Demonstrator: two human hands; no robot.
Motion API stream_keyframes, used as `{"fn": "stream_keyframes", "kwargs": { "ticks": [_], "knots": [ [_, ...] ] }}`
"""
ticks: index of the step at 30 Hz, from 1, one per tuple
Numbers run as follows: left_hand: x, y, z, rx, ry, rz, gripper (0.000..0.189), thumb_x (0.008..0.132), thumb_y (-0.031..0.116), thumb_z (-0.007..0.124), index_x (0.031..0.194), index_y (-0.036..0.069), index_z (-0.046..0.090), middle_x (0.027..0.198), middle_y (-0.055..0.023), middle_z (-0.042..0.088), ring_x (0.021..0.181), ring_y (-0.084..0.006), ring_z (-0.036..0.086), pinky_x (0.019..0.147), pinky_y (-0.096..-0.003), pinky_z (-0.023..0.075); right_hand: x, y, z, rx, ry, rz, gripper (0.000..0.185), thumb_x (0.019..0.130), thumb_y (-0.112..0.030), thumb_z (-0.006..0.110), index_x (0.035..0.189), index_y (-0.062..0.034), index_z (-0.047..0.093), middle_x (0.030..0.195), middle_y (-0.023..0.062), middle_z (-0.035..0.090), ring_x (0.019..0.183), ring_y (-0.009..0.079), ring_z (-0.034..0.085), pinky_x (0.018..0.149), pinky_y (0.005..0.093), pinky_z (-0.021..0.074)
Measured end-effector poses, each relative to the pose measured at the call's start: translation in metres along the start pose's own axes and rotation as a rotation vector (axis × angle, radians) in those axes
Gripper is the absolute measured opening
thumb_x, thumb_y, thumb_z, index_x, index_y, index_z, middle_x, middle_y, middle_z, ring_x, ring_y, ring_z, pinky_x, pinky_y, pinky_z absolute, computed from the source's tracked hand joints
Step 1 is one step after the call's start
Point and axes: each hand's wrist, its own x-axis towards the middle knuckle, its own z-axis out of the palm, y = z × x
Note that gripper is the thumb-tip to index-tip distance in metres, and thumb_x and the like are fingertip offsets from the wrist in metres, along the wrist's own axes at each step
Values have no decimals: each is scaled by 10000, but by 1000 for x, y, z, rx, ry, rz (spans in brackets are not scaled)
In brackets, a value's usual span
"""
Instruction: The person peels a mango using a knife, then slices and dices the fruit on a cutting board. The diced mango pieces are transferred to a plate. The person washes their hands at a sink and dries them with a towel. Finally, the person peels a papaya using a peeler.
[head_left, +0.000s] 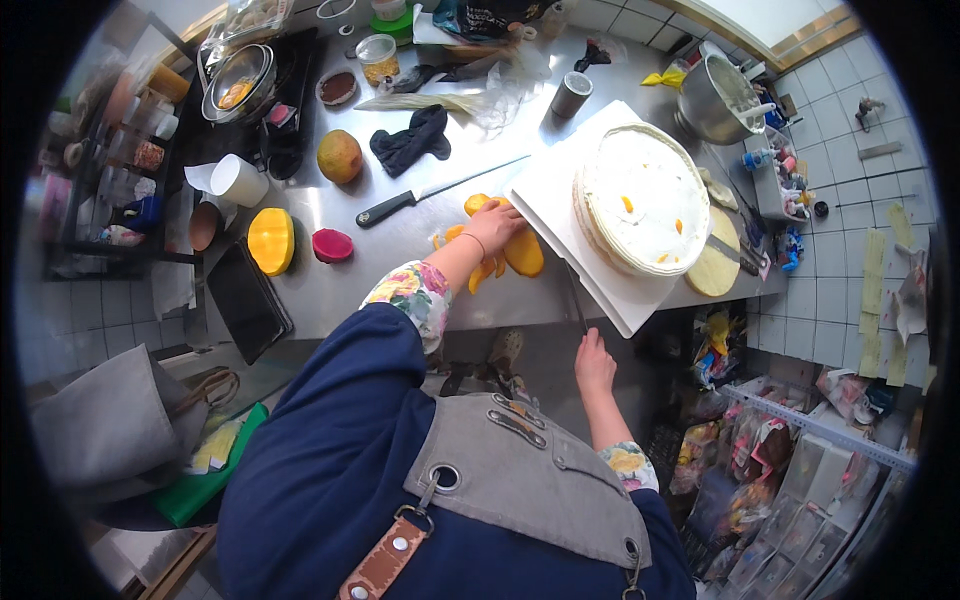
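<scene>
Cut pieces of orange mango (524, 253) lie on the steel worktop, and my left hand (495, 227) rests over them with its fingers on the fruit. Low at the table's front edge, my right hand (595, 364) grips a long thin tool, probably a knife (576, 300), whose far end reaches up beside the cake board. A round layer cake (637, 195) covered in white cream, with a few orange bits on top, stands on the white board (544, 217) to the right. Beyond my left hand lies a serrated knife (390, 208) with a black handle.
Left of my hand are a magenta fruit piece (332, 246), a yellow cut fruit half (271, 241), a whole mango (339, 157) and a dark tablet (250, 300). A sponge layer (714, 259), steel mixing bowl (716, 101), steel shaker (571, 95) and black cloth (411, 140) surround the cake board.
</scene>
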Motion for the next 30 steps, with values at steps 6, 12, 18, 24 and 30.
{"fn": "stream_keyframes", "kwargs": {
  "ticks": [6,12,18,24,30],
  "knots": [
    [-44,-14,-5,143,50,-25,501,890,126,576,1388,162,545,1465,-15,515,1411,-214,403,1144,-467,307,36,-33,1,144,-112,3,220,1011,-216,469,1151,-47,453,886,212,666,756,449,677,648,561,556],
    [-80,-6,-41,194,-125,-48,603,878,207,623,1456,137,466,1524,-54,449,1451,-220,353,1213,-464,228,53,-49,20,145,-131,-102,227,998,-201,488,1155,-46,434,854,228,664,723,452,674,623,561,553],
    [-67,43,-34,-15,-48,-125,898,739,411,796,1459,37,412,1498,-200,426,1367,-344,423,1138,-410,360,35,-62,8,142,-143,-121,226,967,-146,509,1132,-15,427,883,229,659,717,435,683,604,548,563],
    [-64,53,-5,-80,8,-108,983,678,386,862,1447,-11,397,1496,-234,398,1381,-386,392,1140,-407,370,57,-70,-24,95,-169,-143,201,928,-65,487,1114,-27,422,901,221,657,771,414,705,644,510,583],
    [-58,73,-3,-146,83,-155,877,682,349,858,1371,-9,453,1460,-227,410,1358,-409,403,1130,-431,377,77,-69,-17,87,-205,-157,201,945,-82,467,1136,-38,422,905,227,669,788,406,710,651,509,584]
  ]
}}
